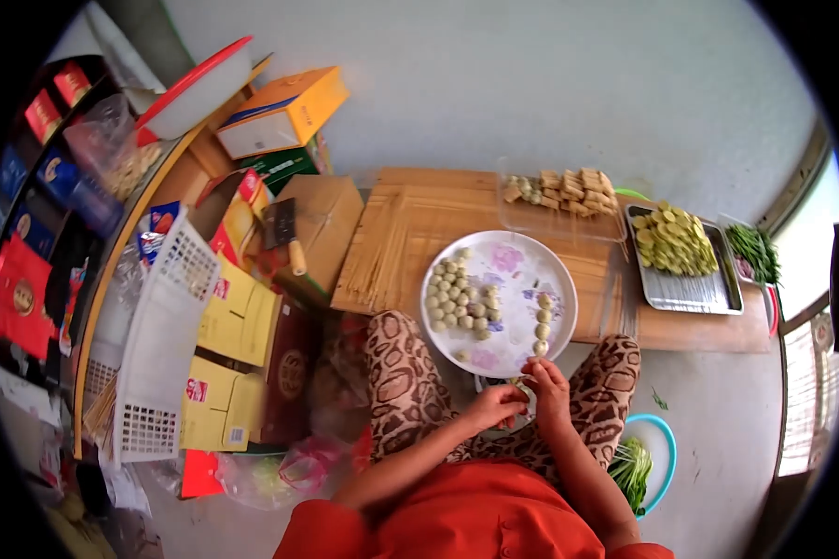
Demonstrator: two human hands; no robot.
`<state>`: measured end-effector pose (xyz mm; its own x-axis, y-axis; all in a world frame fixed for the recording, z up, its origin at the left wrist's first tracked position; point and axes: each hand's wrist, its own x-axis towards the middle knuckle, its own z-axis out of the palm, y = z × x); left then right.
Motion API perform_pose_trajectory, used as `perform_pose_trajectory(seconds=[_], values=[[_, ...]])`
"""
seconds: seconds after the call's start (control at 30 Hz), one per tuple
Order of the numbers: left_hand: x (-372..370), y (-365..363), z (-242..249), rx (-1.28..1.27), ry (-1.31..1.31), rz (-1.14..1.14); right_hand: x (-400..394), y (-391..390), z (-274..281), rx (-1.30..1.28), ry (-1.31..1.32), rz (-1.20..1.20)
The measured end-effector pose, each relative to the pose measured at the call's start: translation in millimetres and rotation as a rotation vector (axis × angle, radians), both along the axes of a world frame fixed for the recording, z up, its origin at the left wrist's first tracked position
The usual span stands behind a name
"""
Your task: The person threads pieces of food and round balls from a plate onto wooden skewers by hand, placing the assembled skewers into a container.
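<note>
A round white plate with purple flowers [506, 258] holds many small grey-green balls [450, 294] on its left side. Over its right edge runs a short row of similar balls threaded on a skewer [543, 317]. The fingers of my right hand [550, 394] are pinched at the lowest ball, gripping this skewer. Beside it, above my lap, my left hand [497, 408] has its fingers closed near the skewer's lower end. Whatever lies between the left fingertips is too small to make out.
Bare sticks [378, 244] lie on the wooden table [419, 194]. Behind the plate, a clear tray [522, 220] carries skewered brown pieces. At right are a metal tray [685, 296] of green slices and chopped greens [753, 252]. A cleaver [281, 228] rests on a carton [324, 210].
</note>
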<state>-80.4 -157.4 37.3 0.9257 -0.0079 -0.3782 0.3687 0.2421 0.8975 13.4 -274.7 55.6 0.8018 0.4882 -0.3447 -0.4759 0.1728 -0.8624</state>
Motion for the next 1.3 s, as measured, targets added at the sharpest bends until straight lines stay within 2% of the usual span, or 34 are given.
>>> perform_pose_trajectory(seconds=[0.07,0.4,0.53,0.7,0.87,0.93,1.1,1.3], values=[[-1.1,-5.7,-2.8,-0.008,-0.013,-0.007,1.4,0.1,-4.8,0.019,-0.061,0.015],[-0.5,-13.2,-12.4,-0.119,-0.086,0.045,5.4,1.8,-3.3,0.027,-0.035,-0.018],[-0.3,-13.2,-3.5,-0.111,-0.132,0.056,7.8,-0.4,-0.2,0.007,0.005,0.034],[-2.0,-9.2,7.5,-0.145,-0.203,0.158,10.3,-3.0,31.0,-0.037,-0.036,0.153],[-6.2,17.1,18.6,-0.065,-0.195,0.224,25.3,-11.3,57.8,-0.15,0.051,0.272],[-4.4,32.6,19.2,-0.053,-0.159,0.268,40.3,-15.0,62.8,-0.093,0.121,0.299],[13.2,73.4,34.4,0.115,-0.098,0.309,89.9,-18.6,66.6,-0.017,0.05,0.292],[56.2,111.8,45.7,0.147,-0.053,0.334,131.3,-23.1,71.9,0.093,-0.02,0.237]])
